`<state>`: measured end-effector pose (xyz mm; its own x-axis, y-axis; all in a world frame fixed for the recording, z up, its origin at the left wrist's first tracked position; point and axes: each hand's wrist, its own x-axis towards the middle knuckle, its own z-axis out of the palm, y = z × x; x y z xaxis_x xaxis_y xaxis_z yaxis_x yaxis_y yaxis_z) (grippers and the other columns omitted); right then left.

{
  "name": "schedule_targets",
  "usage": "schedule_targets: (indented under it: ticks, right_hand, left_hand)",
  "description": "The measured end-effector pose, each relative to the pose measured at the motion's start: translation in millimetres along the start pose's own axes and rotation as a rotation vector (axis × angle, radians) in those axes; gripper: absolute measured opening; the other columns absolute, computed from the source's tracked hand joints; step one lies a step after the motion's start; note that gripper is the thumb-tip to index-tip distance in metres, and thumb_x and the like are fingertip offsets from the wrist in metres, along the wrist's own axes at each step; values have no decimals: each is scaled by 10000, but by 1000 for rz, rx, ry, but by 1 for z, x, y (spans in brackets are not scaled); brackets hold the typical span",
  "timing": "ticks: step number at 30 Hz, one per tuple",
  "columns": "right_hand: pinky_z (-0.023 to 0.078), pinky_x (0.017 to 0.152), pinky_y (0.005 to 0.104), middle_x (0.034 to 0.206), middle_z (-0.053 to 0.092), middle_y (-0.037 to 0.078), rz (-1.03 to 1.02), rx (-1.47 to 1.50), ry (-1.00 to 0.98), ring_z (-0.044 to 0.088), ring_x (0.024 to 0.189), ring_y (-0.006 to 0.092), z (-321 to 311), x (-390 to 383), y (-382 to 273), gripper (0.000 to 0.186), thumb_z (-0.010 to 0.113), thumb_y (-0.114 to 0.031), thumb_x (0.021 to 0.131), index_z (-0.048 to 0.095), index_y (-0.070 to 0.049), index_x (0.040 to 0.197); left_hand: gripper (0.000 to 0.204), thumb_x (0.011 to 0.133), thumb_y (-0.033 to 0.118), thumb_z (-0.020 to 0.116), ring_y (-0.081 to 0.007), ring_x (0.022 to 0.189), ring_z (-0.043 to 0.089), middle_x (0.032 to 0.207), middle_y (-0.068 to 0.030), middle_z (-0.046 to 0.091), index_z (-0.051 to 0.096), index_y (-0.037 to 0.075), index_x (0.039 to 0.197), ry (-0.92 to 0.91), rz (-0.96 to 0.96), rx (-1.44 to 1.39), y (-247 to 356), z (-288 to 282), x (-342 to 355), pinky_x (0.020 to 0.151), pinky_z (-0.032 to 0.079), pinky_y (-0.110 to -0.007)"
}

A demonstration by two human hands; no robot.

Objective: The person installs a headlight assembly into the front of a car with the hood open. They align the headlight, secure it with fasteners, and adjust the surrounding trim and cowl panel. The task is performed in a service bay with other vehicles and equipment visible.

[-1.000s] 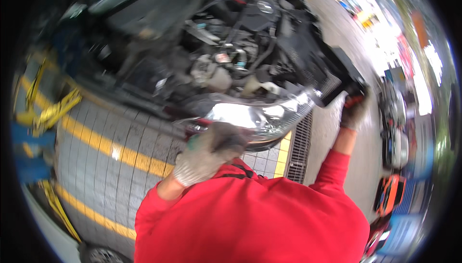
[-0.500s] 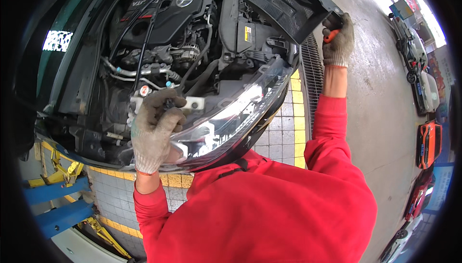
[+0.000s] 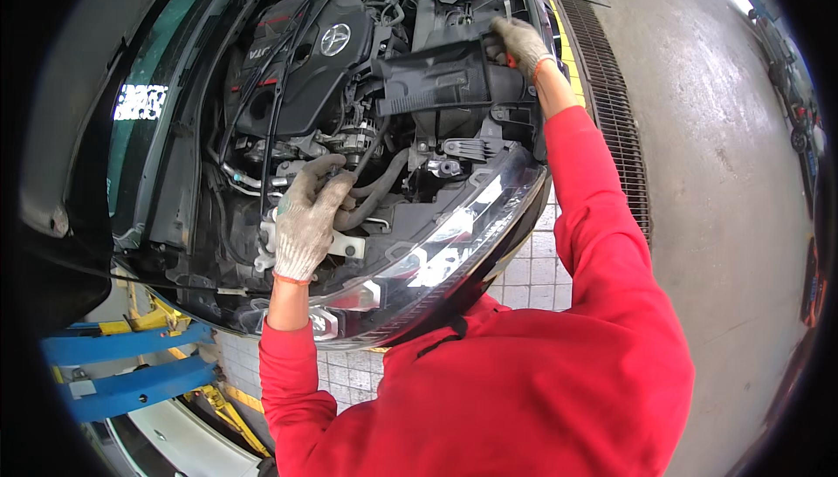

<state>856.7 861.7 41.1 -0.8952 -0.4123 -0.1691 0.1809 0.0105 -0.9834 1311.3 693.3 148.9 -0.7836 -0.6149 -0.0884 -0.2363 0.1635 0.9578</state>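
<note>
My right hand, in a knitted work glove, grips the right end of a black plastic cover. The cover lies tilted over the front of the engine bay, and its ribbed side shows. A bit of an orange-handled tool peeks out under that palm; the rest is hidden. My left hand, also gloved, is held over the bay behind the headlight. Its thumb and fingers are curled together around something small and dark that I cannot make out. A pale bracket shows beside the left hand.
The engine cover sits beyond my left hand, with thin black rods across it. Hoses run between my hands. A floor grate lies to the right of the car. Blue lift arms stand at the lower left.
My right hand has swung the black cover inward from beyond the car's front edge, down over the engine bay. The left hand stays curled near the bracket. The whole view has shifted.
</note>
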Motion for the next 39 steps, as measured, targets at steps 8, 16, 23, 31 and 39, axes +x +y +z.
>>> schedule_targets:
  ticks: [8,16,23,31,39]
  right_hand:
    - [604,622,364,964,767,106,79,-412,-24,739,767,194,-15,32,17,384,714,-356,1042,734,-36,1253]
    - [564,1132,487,1368,772,271,-106,-919,42,724,1314,442,-4,13,31,641,755,-508,948,753,-70,1416]
    - [616,1018,543,1178,811,294,-169,-1219,24,779,1185,466,1,14,61,327,575,-231,1087,714,27,1234]
    - [656,867,537,1042,830,253,-343,-1308,219,828,998,429,-8,15,73,294,520,-179,1090,771,-28,1111]
    - [653,904,526,1071,828,249,-347,-1274,309,823,1033,420,-7,16,76,293,523,-182,1078,782,-47,1100]
  left_hand:
    - [329,1087,152,727,-178,964,757,1198,-101,788,724,20,1389,-185,133,327,-8,36,89,852,620,-309]
    - [375,1083,356,719,-403,1141,754,1221,-190,801,753,95,1350,-145,636,757,-4,138,208,1006,587,-467]
    - [400,1075,316,659,-435,1293,728,1360,-210,779,726,165,1440,-486,359,1256,-14,197,279,1088,589,-526]
    - [402,1007,278,761,-412,1281,743,1365,-191,785,773,160,1391,-609,384,1401,-63,261,337,1098,600,-506]
    - [419,932,165,840,-418,1275,737,1356,-192,779,777,107,1342,-810,506,1400,-76,257,344,1068,600,-489]
